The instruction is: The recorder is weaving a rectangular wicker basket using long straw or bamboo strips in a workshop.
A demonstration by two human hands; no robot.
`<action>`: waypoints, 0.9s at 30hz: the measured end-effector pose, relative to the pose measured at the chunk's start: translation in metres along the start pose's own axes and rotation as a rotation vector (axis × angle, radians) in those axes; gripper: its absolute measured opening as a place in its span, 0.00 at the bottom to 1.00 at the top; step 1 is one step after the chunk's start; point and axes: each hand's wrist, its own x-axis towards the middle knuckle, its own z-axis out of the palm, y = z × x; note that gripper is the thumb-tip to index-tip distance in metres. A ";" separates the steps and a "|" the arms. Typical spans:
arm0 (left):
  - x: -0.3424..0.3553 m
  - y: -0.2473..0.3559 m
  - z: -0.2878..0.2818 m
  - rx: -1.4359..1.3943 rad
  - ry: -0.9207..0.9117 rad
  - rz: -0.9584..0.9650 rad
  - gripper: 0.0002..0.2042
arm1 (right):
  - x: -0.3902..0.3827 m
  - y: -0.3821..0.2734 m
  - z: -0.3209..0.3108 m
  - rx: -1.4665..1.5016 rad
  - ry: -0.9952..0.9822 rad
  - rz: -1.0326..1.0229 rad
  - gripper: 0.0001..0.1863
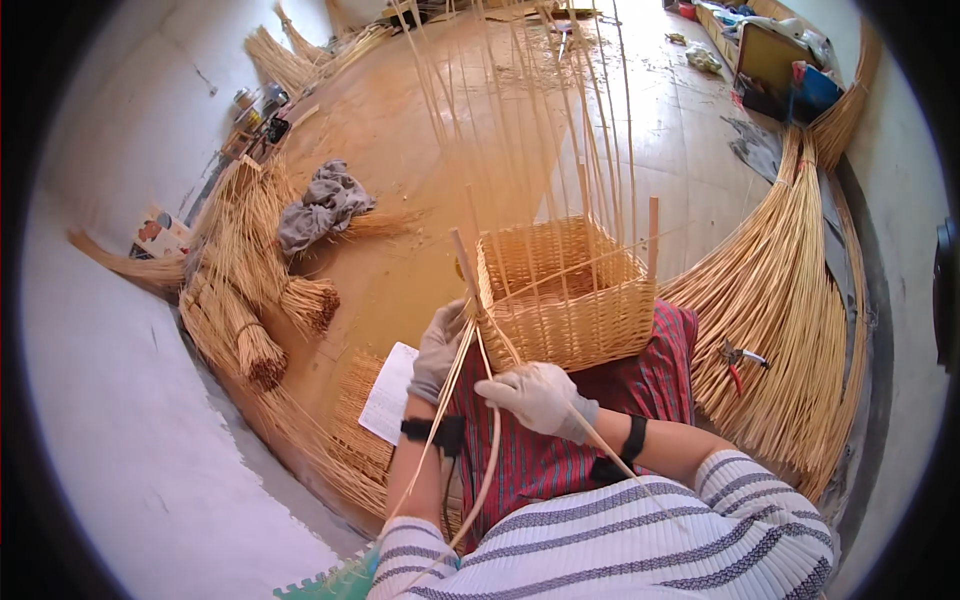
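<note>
A rectangular wicker basket (pixel 570 325), partly woven, rests on my lap on a red striped cloth (pixel 500 470). Thick corner posts and many long thin stakes stand up from its walls. My left hand (pixel 438 352), in a pale glove, is closed at the basket's near left corner beside a post (pixel 466 265); its fingertips are partly hidden. Just below that corner my right hand (pixel 537 398), also gloved, is closed on a willow rod. Loose willow rods (pixel 492 470) trail from the corner down past both forearms.
At my right lies a large fan of willow rods (pixel 770 290) with red-handled pruning shears (pixel 742 365) on top. Tied willow bundles (pixel 240 300) and a grey cloth (pixel 325 205) lie at left. A white sheet (pixel 388 395) lies near my left arm; a blue container (pixel 815 95) stands far right.
</note>
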 end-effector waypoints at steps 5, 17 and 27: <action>0.037 0.007 -0.034 0.340 -0.429 -0.072 0.23 | -0.043 0.042 0.005 0.676 0.380 0.306 0.11; 0.014 -0.054 0.021 0.168 0.157 0.092 0.13 | 0.070 0.093 -0.031 -0.052 0.509 0.145 0.21; 0.020 -0.060 0.030 0.208 0.218 0.162 0.11 | 0.120 0.066 -0.050 -0.262 0.056 0.282 0.38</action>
